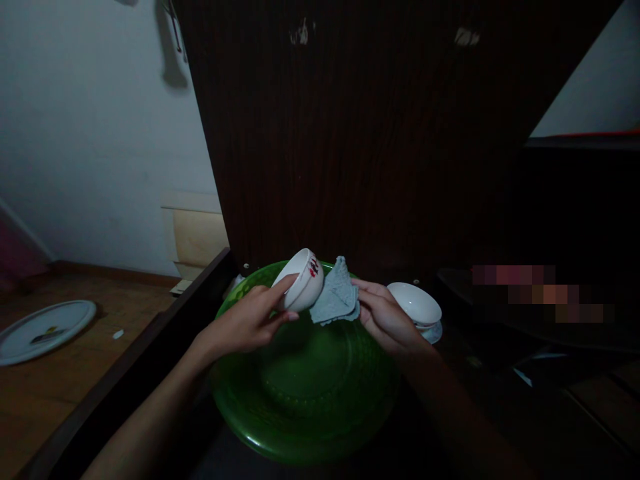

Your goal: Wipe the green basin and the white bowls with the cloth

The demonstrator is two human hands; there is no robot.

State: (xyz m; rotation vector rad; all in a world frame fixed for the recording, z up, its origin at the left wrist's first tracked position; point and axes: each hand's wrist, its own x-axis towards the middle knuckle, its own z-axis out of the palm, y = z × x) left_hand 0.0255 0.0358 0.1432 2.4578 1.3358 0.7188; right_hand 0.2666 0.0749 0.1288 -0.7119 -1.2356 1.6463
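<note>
My left hand [247, 323] grips a small white bowl [303, 280] with a red mark on its side, tilted on edge above a green plastic basin [305, 393]. My right hand [385, 317] pinches a grey knitted cloth [336, 293] that presses against the bowl's outer side. Both hands hover over the far half of the basin. Just right of my right hand, white bowls [416, 305] stand stacked on a dark surface.
A dark wooden panel [360, 133] rises behind the basin. On the wooden floor at the left lies a round white tray [43, 330]. A pale board [197, 233] leans on the white wall. The dark right side is hard to read.
</note>
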